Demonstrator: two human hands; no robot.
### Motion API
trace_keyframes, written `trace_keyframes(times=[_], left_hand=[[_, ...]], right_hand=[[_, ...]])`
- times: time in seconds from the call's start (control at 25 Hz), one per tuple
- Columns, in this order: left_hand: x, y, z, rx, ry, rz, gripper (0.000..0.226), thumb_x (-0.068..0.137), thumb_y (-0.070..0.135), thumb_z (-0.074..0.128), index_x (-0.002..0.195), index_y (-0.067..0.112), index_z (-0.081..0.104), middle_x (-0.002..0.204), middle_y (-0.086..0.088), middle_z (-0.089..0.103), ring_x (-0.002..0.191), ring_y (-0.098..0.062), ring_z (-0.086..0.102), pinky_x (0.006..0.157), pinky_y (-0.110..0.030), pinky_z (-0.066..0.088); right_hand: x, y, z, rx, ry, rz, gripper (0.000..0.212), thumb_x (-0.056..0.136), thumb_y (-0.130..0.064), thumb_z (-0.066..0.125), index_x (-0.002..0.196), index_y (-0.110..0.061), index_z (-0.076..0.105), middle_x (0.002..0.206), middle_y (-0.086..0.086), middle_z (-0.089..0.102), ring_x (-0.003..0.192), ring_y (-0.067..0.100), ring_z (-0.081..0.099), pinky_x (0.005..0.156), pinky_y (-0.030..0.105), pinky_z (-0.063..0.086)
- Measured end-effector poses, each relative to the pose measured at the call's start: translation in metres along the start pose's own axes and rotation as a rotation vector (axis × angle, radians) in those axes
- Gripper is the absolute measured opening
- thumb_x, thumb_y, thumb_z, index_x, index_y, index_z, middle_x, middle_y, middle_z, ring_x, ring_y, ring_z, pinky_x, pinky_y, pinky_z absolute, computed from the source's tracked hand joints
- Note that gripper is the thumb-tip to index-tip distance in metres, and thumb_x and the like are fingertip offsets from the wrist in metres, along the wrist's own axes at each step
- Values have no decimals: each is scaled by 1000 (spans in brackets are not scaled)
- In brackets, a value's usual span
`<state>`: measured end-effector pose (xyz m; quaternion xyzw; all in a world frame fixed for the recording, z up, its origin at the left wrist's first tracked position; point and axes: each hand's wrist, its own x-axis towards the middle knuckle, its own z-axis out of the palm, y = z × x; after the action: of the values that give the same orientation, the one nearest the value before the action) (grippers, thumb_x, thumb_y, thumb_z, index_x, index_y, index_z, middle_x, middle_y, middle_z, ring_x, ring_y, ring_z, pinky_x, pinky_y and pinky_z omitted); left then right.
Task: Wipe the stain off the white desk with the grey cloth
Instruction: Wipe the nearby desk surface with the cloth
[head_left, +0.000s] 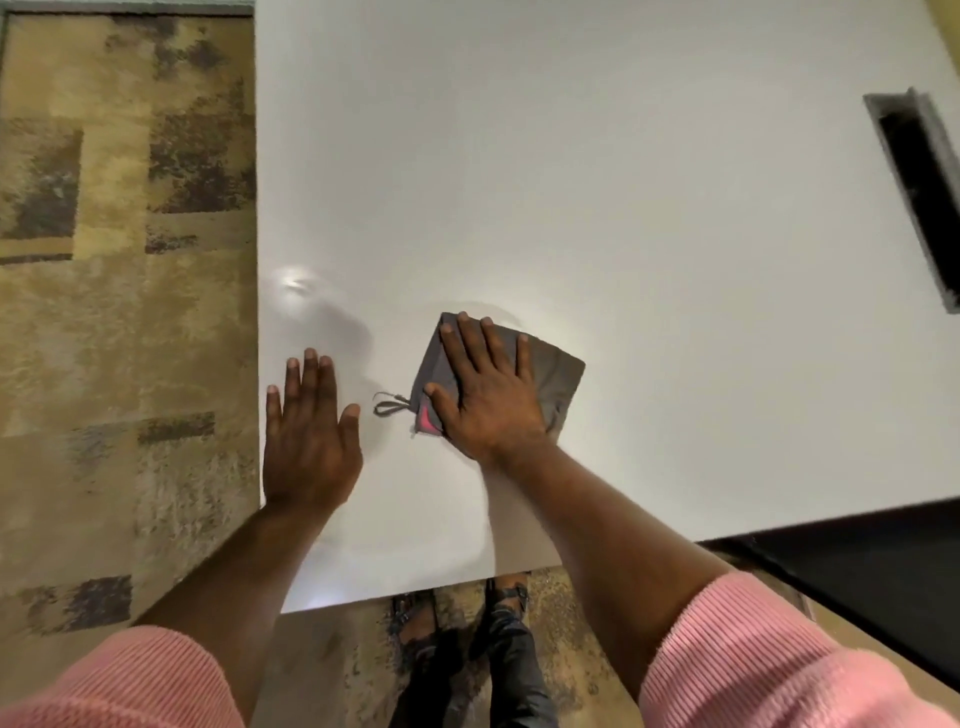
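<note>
The white desk (597, 182) fills the middle of the view. A folded grey cloth (558, 369) with a pink patch and a small hanging loop lies on it near the front left. My right hand (485, 387) presses flat on the cloth, fingers spread, covering most of it. My left hand (306, 431) rests palm down on the bare desk by the left edge, fingers apart, holding nothing. Faint wet arcs and a glossy smear (332, 312) show on the surface between and beyond the hands. No distinct stain is visible.
A dark rectangular cable slot (917, 192) is cut into the desk at the far right. A patterned yellow-brown carpet (124, 291) lies left of the desk edge. A black surface (857, 571) adjoins the desk's front right. My feet show below the front edge.
</note>
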<state>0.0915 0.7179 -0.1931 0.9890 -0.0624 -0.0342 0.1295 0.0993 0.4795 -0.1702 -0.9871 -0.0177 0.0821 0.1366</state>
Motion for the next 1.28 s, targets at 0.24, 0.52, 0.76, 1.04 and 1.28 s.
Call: trace_keyframes(times=[0.24,0.52,0.76,1.04,1.28], left_hand=[[-1,-2,1,16,3,2,66,107,39,20,163,4,14,172,-13,11,160,-27,5,129,-50,6],[-2,-3,2,15,29,6,66,107,38,21,162,4,13,172,-16,13,160,-30,6,129,-51,5],[-2,-2,3,19,54,22,64,107,36,22,162,4,14,171,-18,16,159,-33,10,128,-56,10],[-2,1,0,35,46,6,65,107,37,21,163,4,14,171,-17,16,159,-32,10,128,-54,9],[-1,-1,1,48,24,11,65,107,36,22,163,5,12,172,-15,13,160,-30,7,129,-53,8]], right_hand=[[-52,54,-13,30,35,335,86,98,-74,26,166,-27,4,175,-7,1,161,23,-4,125,60,-6],[-154,15,0,9,-53,571,88,96,-79,14,164,-30,-10,174,1,-12,159,26,-16,121,70,-6],[-181,-15,22,-11,-140,309,82,99,-74,26,165,-33,1,174,-3,-8,160,24,-9,122,68,-7],[-154,86,-17,0,-19,658,82,99,-72,18,165,-29,-3,175,2,-3,160,27,-6,124,68,-2],[-81,-18,-1,42,-78,289,90,96,-79,17,165,-25,-5,173,7,-13,159,32,-15,121,69,-11]])
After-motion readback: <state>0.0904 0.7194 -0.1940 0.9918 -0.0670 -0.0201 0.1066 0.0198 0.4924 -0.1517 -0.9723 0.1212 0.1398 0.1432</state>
